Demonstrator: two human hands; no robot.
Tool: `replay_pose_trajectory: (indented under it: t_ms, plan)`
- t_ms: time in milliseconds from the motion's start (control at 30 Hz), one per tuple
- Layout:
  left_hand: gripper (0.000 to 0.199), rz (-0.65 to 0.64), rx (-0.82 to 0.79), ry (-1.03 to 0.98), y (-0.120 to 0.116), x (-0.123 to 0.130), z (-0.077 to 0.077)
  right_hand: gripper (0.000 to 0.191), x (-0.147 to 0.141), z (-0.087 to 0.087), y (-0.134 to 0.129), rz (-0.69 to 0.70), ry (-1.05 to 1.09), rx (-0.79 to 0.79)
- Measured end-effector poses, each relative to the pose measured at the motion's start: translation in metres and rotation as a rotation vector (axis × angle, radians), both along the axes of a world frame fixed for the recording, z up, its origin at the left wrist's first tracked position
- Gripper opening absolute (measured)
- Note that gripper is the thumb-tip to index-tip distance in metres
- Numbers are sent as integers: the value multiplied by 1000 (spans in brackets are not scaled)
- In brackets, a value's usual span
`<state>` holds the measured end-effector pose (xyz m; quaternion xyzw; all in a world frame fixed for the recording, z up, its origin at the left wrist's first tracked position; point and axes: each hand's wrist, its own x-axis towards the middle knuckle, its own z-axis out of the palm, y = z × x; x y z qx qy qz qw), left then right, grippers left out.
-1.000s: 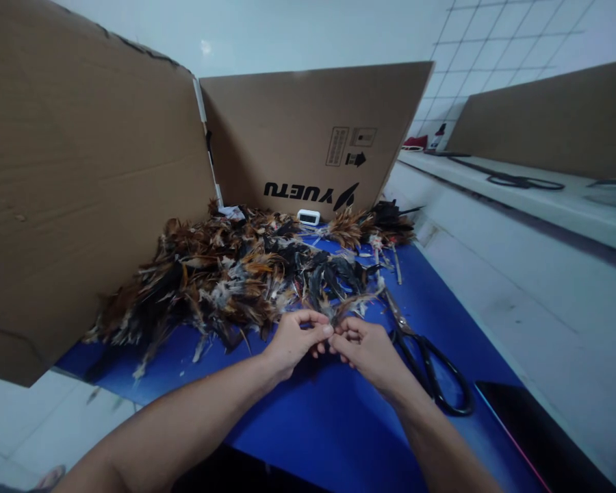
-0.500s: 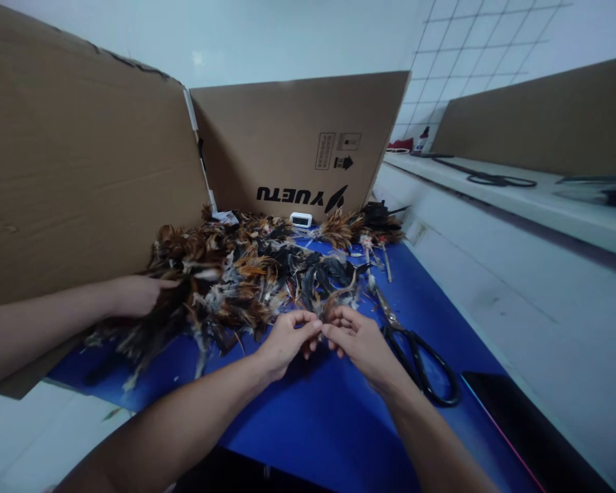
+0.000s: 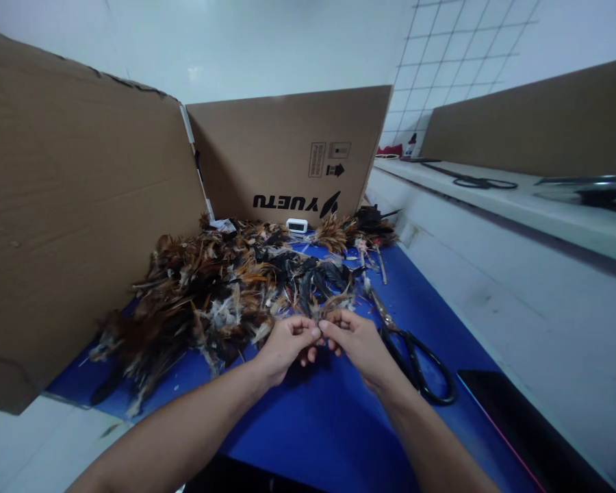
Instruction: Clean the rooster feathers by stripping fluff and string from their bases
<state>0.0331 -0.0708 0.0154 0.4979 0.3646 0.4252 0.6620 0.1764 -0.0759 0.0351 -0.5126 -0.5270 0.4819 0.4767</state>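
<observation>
My left hand (image 3: 291, 344) and my right hand (image 3: 353, 340) meet at their fingertips over the blue table (image 3: 308, 424). The fingers of both are pinched together. Small feathers (image 3: 339, 301) fan out just beyond the fingertips, and their lower ends are hidden by the fingers. A large pile of brown, black and grey feathers (image 3: 226, 274) spreads beyond and to the left of my hands. Scissors with black handles (image 3: 431, 370) lie right beside my right hand, blades pointing away.
Cardboard panels (image 3: 282, 150) stand at the back and left. A small white digital device (image 3: 296, 226) sits near the back panel. A black flat object (image 3: 513, 418) lies at the right edge. Another pair of scissors (image 3: 485, 183) rests on the ledge (image 3: 569, 212).
Another person's hand and forearm, earlier in the feathers at the left, are gone from view. The view has shifted slightly. My hands keep nearly the same pose.
</observation>
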Motion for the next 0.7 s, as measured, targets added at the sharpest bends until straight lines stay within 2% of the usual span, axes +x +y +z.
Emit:
replay_pose_trajectory:
  t_ms: [367, 700]
  plan:
    - [35, 19, 65, 80, 0, -1, 3, 27, 0, 0, -1, -10, 9, -12]
    - [37, 62, -151, -75, 0, -1, 8, 30, 3, -6, 2, -68, 84, 46]
